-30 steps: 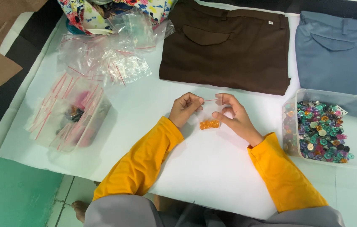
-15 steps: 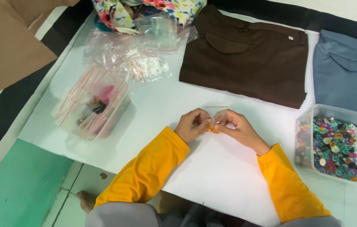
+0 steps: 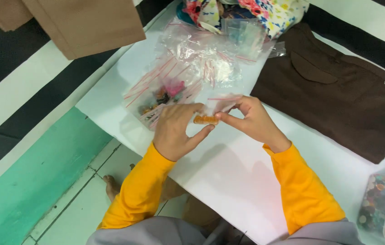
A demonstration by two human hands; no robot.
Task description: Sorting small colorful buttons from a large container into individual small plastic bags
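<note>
Head view shows the left hand (image 3: 174, 134) and right hand (image 3: 252, 121) pinching a small clear bag (image 3: 214, 109) of orange buttons (image 3: 205, 120) between closed fingers (image 3: 201, 133) above the white tabletop (image 3: 229, 177).

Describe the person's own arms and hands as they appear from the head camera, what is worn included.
Both arms wear long, bright orange-yellow sleeves that end at the wrists with plain cuffs. The left hand and the right hand are bare: no gloves, and no rings, watch or bracelets show. The sleeves bear no print or markings. Grey cloth covers the body below them.
</note>
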